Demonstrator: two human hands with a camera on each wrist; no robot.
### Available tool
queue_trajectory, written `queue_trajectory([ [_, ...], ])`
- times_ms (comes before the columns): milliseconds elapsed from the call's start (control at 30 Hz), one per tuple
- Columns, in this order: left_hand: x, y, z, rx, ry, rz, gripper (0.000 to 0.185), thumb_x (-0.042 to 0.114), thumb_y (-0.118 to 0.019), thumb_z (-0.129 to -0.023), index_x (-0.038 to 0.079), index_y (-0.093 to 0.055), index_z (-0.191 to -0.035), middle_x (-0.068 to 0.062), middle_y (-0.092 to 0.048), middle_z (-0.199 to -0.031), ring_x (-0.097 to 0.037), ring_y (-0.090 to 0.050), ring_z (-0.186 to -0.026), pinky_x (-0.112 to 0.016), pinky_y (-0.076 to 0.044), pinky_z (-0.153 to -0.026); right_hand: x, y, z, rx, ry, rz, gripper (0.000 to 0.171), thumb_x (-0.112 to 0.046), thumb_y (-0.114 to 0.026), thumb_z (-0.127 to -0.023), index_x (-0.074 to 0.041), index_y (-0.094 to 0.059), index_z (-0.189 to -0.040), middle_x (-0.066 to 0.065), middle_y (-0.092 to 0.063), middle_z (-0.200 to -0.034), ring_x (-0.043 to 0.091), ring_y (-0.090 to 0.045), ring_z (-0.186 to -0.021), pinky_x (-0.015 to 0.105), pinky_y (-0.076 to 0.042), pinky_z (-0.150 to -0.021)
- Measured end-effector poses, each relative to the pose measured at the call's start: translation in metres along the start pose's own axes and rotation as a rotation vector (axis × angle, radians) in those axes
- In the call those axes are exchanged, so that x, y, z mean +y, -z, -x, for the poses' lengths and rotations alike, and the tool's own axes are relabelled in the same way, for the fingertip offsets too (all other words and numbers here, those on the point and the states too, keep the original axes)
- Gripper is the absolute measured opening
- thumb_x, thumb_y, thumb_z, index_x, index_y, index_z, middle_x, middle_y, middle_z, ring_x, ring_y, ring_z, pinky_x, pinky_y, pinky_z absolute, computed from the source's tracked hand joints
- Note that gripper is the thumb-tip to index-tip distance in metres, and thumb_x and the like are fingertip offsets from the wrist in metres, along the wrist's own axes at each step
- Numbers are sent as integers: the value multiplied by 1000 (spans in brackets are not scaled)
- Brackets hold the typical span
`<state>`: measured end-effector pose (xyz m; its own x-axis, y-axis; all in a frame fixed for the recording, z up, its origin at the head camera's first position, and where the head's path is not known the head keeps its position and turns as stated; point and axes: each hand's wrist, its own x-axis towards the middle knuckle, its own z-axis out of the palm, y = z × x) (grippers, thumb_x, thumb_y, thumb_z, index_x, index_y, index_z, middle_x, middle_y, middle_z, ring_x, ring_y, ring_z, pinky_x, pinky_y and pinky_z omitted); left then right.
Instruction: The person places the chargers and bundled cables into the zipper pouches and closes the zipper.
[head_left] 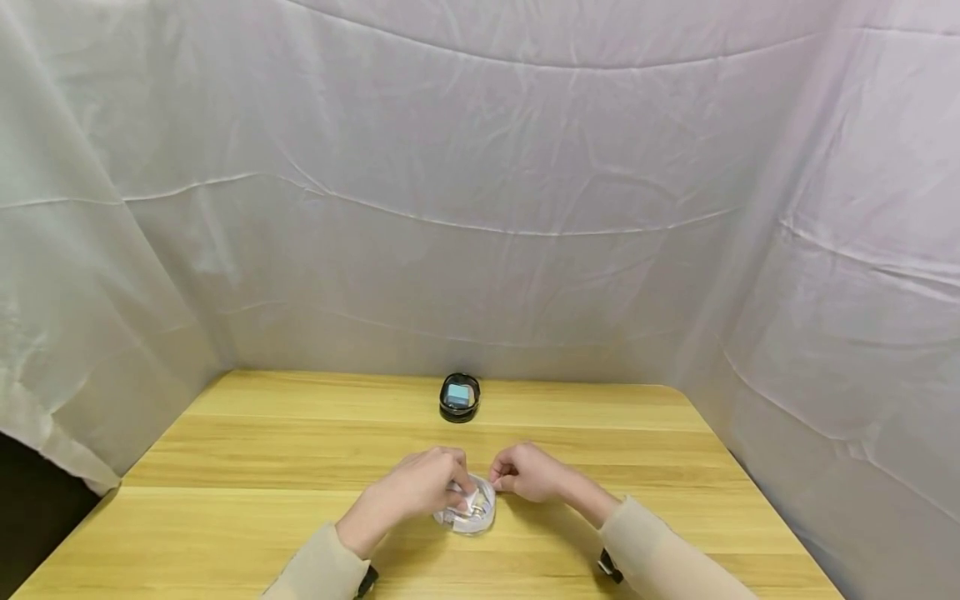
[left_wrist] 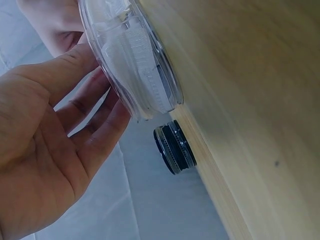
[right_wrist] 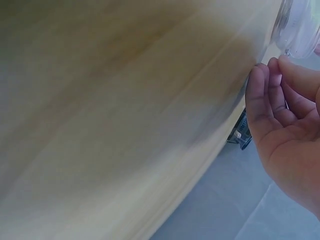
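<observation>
A clear round plastic container (head_left: 480, 527) sits on the wooden table between my hands. White packets (left_wrist: 137, 65) show through its side in the left wrist view. My left hand (head_left: 429, 483) reaches over it from the left, with the fingertips down at its top. A white piece (head_left: 470, 500) shows beside those fingers; whether they pinch it is hidden. From the other side, my right hand (head_left: 528, 473) brings thumb and fingertips together at the rim. In the right wrist view these fingertips (right_wrist: 274, 64) meet at a small tab on the container's edge.
Farther back on the table (head_left: 262, 417) stands a black round container (head_left: 459, 414) with a light blue item (head_left: 458, 395) inside. Pale cloth curtains (head_left: 480, 283) hang behind the table and along both sides. Dark wristbands (head_left: 609, 567) show below the sleeves.
</observation>
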<state>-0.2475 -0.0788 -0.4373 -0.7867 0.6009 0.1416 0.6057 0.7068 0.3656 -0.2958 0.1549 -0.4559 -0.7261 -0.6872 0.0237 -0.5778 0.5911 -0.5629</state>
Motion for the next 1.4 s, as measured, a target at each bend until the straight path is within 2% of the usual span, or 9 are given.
queue_trajectory([
  [133, -1, -1, -1, 1, 3, -4, 22, 19, -89, -80, 18, -84, -101, 15, -57, -85, 0, -54, -75, -19, -48, -65, 0, 1, 4, -6, 10, -7, 5, -4, -72, -95, -6, -71, -90, -6, -69, -82, 1, -55, -75, 21, -52, -71],
  [400, -4, 0, -1, 8, -15, -9, 22, 20, -90, -79, 18, -84, -100, 16, -58, -85, 0, -56, -77, -19, -49, -67, -2, 0, 5, 17, -4, -10, 8, -4, -73, -94, -10, -72, -89, -7, -68, -81, 1, -55, -74, 22, -50, -70],
  [600, -4, 4, 0, -13, -38, 26, 22, 18, -89, -80, 15, -83, -102, 13, -58, -87, -2, -56, -80, -21, -50, -71, -2, -1, 3, 22, -14, -27, 8, -4, -72, -95, -10, -71, -89, -5, -68, -81, 3, -55, -74, 22, -50, -69],
  [933, -5, 5, 0, -21, -61, 42, 23, 18, -89, -80, 14, -83, -103, 11, -59, -86, -5, -57, -80, -21, -51, -73, -3, -1, -3, 19, -28, -4, 12, -2, -71, -93, -13, -72, -89, -8, -68, -81, 3, -57, -74, 23, -52, -72],
  [1200, -5, 3, 0, -34, -57, 45, 25, 21, -88, -81, 12, -83, -104, 10, -58, -87, -1, -52, -78, -20, -50, -71, -5, -7, -14, 33, -69, -14, 15, 0, -68, -94, -13, -72, -88, -8, -67, -79, 5, -57, -71, 23, -52, -68],
  [1400, -7, 3, -2, -36, -92, 51, 25, 18, -86, -85, 15, -82, -110, 9, -65, -102, -6, -62, -90, -23, -55, -80, -4, -10, -20, 47, -61, -13, 15, 2, -68, -94, -11, -72, -89, -5, -69, -81, 6, -58, -73, 24, -52, -69],
])
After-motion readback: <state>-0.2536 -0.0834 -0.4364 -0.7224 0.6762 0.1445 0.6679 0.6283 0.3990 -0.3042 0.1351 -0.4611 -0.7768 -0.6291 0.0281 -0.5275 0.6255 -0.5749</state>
